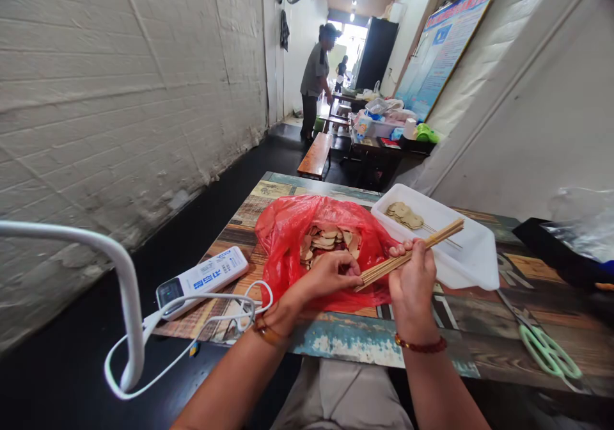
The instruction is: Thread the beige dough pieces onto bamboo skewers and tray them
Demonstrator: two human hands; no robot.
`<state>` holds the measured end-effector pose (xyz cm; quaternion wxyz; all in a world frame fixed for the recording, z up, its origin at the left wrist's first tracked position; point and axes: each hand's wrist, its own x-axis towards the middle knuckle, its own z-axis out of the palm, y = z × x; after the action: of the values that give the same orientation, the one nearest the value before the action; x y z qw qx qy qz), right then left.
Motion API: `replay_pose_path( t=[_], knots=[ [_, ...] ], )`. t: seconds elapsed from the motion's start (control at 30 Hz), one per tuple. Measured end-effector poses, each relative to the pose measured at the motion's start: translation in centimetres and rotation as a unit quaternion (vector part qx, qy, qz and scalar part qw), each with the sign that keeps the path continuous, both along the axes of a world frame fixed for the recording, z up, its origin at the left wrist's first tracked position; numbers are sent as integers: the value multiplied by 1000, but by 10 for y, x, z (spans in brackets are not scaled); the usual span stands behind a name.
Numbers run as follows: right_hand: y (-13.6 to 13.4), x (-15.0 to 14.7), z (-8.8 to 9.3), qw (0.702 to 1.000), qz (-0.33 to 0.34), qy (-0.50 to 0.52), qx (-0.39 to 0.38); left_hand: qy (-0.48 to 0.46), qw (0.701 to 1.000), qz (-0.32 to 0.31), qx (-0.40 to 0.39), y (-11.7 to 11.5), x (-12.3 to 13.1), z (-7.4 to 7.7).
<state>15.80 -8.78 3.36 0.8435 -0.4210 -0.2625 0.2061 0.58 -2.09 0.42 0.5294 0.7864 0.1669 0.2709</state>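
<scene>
A bundle of thin bamboo skewers (439, 233) slants across above the table, gripped in my right hand (413, 283). The fingertips of my left hand (329, 278) pinch at the bundle's lower end; whether they have one skewer or several I cannot make out. Behind my left hand, an open red plastic bag (283, 225) holds many pale, flat food slices (329, 237). To the right of the bag stands a white plastic tray (472, 260). Slices threaded on skewers (403, 215) lie inside it, at its left end.
A white power bank (204, 281) with a white cable (192, 337) lies on the table's left. Green-handled scissors (549, 353) rest at the right edge, near a black container (547, 244). Beyond are a bench (315, 155), a cluttered table (384, 126) and a standing person (315, 75).
</scene>
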Motion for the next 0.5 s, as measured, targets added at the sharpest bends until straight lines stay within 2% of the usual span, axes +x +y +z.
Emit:
replay_pose_path(
  t=[0.1, 0.37, 0.47, 0.5],
  knots=[
    [-1, -2, -1, 1000, 0, -9, -7, 17, 997, 20, 72, 1, 0, -1],
    [-10, 1, -8, 999, -17, -2, -35, 48, 978, 43, 198, 0, 0, -3],
    [-15, 16, 0, 998, -46, -3, -48, 75, 968, 23, 238, 1, -1, -5],
    [-19, 25, 6, 995, -80, -10, -59, 83, 965, 17, 248, 1, -2, -5]
  ],
)
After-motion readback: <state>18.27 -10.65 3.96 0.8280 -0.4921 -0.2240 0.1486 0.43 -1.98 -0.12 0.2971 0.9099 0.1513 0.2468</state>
